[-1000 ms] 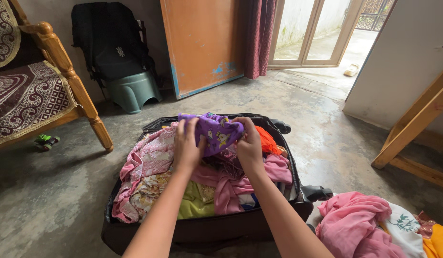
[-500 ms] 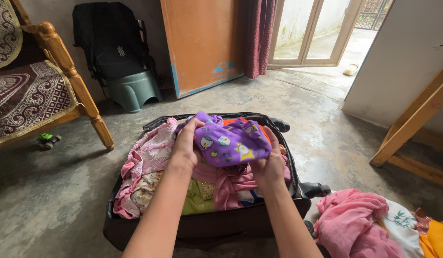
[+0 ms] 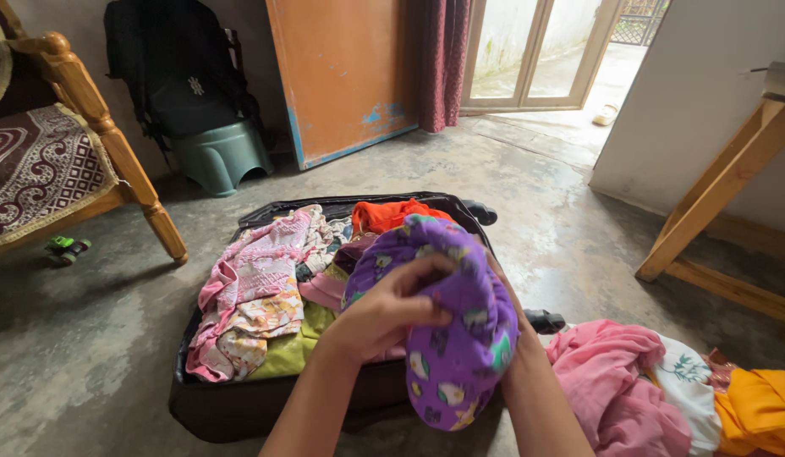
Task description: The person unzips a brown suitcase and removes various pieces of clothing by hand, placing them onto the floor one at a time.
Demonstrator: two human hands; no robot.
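Head view, looking down: the left hand point(image 3: 384, 309) has its grip closed on a purple garment point(image 3: 456, 330) printed with small cartoon figures, fingers curled over the bunched cloth near its top. The right hand point(image 3: 513, 326) is almost wholly hidden behind the same garment — only the wrist and forearm show, so I cannot tell how its grip stands, though it is pressed against the cloth. The garment is lifted above the near right corner of an open black suitcase point(image 3: 240, 406) lying on the concrete floor point(image 3: 96, 338). Inside the suitcase lie a pink patterned cloth point(image 3: 253, 283), a yellow-green piece point(image 3: 287, 347) and an orange one point(image 3: 392, 213) at the far side. Just right of the suitcase sits a heap of clothes — pink point(image 3: 617, 381), white and orange. A wooden chair point(image 3: 113, 148) stands at the left, a green plastic stool point(image 3: 222, 156) beyond.
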